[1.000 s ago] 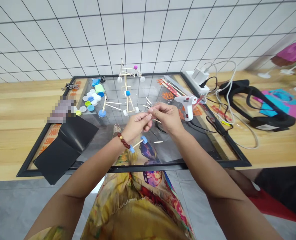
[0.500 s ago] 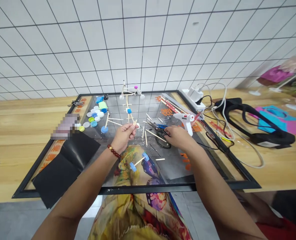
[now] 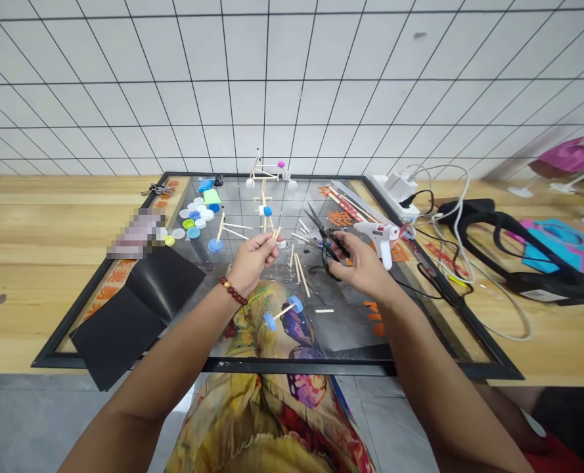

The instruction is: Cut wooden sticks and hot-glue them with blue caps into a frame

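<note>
My left hand (image 3: pixel 256 259), with a beaded bracelet at the wrist, pinches short wooden sticks (image 3: pixel 276 232) that poke up past the fingertips. In my right hand (image 3: pixel 358 263) is a pair of black-handled scissors (image 3: pixel 325 235), blades pointing up and left, apart from the sticks. Loose wooden sticks (image 3: pixel 302 274) lie on the glass panel between the hands. Below them rests a stick axle with two blue bottle caps (image 3: pixel 270 321). Beyond my left hand stands a stick frame with a blue-and-white cap piece (image 3: pixel 265 211). Left of it is another stick piece on a blue cap (image 3: pixel 215 245).
Loose bottle caps (image 3: pixel 196 223) cluster at the left, near black sheets (image 3: pixel 124 328). A white glue gun (image 3: pixel 379 235) lies to the right. Further right are a power strip (image 3: pixel 395 197) with cables and a black headset-like frame (image 3: pixel 508 256). A tiled wall (image 3: pixel 282 79) stands behind.
My right hand has lifted the scissors off the glass, and their blades now point upward. My left hand keeps its pinch on the sticks. The whole view has shifted slightly.
</note>
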The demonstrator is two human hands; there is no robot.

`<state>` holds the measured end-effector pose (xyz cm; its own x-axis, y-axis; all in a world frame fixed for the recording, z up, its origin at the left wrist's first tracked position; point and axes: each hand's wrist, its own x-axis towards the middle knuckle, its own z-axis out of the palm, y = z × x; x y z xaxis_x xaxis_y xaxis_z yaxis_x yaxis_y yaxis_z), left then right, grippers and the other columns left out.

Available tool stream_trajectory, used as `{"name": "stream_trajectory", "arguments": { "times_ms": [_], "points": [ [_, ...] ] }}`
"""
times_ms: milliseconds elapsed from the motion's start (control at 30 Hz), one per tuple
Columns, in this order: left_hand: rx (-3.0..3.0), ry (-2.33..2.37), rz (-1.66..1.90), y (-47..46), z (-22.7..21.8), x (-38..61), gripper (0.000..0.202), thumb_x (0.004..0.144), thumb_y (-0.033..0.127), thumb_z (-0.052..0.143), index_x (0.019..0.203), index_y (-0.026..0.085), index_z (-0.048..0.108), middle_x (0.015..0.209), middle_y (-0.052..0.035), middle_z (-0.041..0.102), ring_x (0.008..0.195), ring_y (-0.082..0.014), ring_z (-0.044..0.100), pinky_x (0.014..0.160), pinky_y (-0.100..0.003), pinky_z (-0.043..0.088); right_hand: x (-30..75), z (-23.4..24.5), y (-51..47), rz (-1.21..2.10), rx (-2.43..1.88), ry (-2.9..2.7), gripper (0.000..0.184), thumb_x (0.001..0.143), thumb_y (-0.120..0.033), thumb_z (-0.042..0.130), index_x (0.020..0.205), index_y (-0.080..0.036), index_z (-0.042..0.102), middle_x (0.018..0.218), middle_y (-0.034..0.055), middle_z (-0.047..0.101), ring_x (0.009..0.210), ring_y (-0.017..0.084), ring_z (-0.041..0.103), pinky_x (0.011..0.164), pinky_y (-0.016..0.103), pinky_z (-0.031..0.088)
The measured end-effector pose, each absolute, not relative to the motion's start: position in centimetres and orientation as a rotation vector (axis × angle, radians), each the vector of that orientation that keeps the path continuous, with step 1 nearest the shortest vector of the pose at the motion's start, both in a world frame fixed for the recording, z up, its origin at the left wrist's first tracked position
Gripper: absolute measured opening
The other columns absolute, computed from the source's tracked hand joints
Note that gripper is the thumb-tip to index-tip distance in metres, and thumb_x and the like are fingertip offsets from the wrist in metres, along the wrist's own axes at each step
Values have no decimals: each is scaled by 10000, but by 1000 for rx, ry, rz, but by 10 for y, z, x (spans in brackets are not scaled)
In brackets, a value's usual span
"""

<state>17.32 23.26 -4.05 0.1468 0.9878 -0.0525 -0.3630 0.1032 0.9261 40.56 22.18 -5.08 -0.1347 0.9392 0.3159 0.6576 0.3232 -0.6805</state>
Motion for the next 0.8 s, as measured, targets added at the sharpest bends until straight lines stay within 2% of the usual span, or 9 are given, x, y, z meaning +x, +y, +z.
{"name": "stream_trajectory", "arguments": {
  "times_ms": [167, 267, 400, 567, 800],
  "points": [
    [1012, 890, 1211, 232, -39, 173, 161, 780, 272, 685, 851, 130, 716, 587, 26, 523, 501, -42, 410, 478, -169, 298, 381, -48, 212, 407, -1597, -1898, 456, 654, -470, 707, 981, -160, 632, 798, 47, 649, 698, 196, 599, 627, 319, 461],
    [1154, 939, 1214, 231, -41, 174, 168, 800, 269, 643, 871, 138, 720, 583, 31, 518, 509, -51, 405, 499, -184, 307, 375, -50, 210, 263, -1697, -1911, 502, 649, -559, 714, 957, -169, 640, 796, 52, 656, 697, 209, 598, 622, 320, 429],
    [1407, 988, 1171, 230, -44, 175, 183, 822, 274, 585, 876, 154, 713, 588, 34, 500, 559, -78, 428, 552, -209, 335, 375, -55, 209, 202, -1584, -2048, 504, 710, -597, 670, 971, -167, 641, 856, 74, 660, 753, 215, 601, 653, 314, 412],
    [1664, 1019, 1110, 227, -43, 175, 279, 849, 274, 516, 598, 157, 546, 580, 26, 475, 582, -93, 430, 612, -237, 354, 376, -59, 210, 166, -1511, -2031, 495, 728, -620, 642, 917, -163, 626, 776, 56, 622, 699, 198, 565, 632, 297, 382],
    [1794, 1053, 1071, 226, -42, 174, 294, 857, 258, 478, 577, 169, 479, 569, 25, 457, 590, -107, 442, 615, -233, 359, 375, -59, 209, 133, -1546, -2045, 462, 734, -627, 632, 853, -182, 593, 746, 36, 592, 670, 180, 527, 611, 282, 329]
  ]
}}
